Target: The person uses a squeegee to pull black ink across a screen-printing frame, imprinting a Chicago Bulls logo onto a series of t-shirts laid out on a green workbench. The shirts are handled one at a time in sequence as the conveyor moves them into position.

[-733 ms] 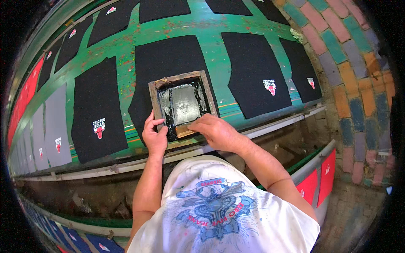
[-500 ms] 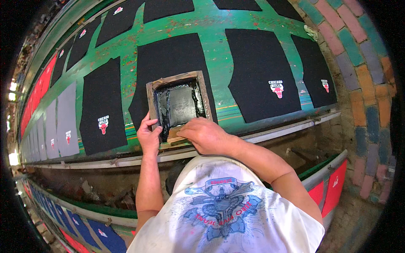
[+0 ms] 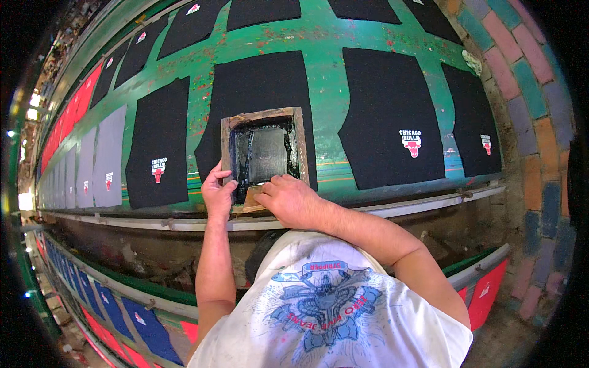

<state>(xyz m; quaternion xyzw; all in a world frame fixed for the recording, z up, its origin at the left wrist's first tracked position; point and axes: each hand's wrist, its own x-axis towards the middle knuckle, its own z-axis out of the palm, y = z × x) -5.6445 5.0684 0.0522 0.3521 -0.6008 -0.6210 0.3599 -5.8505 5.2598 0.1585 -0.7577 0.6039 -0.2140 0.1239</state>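
A small wooden screen printing frame (image 3: 299, 147) lies on a black fabric piece (image 3: 261, 80) on the green table. Dark wet ink (image 3: 242, 150) lines the inside of its edges, around a greyer mesh (image 3: 269, 150). My left hand (image 3: 219, 190) grips the frame's near left corner, thumb and fingers closed on the wood. At the near end of the frame, my right hand (image 3: 288, 199) is closed on a light wooden squeegee (image 3: 253, 196). The hand hides much of the squeegee, and its blade cannot be seen.
Black pieces with a red and white bull's-head print lie to the left (image 3: 161, 141) and right (image 3: 392, 116). Grey pieces (image 3: 110, 159) continue further left. A metal rail (image 3: 399, 210) edges the table. Blue pieces (image 3: 147, 331) rest on another table behind; patterned brick paving (image 3: 543, 147) is at right.
The whole view has shifted and turned slightly, so the table's pieces appear further right. Both hands keep their holds at the near end of the frame.
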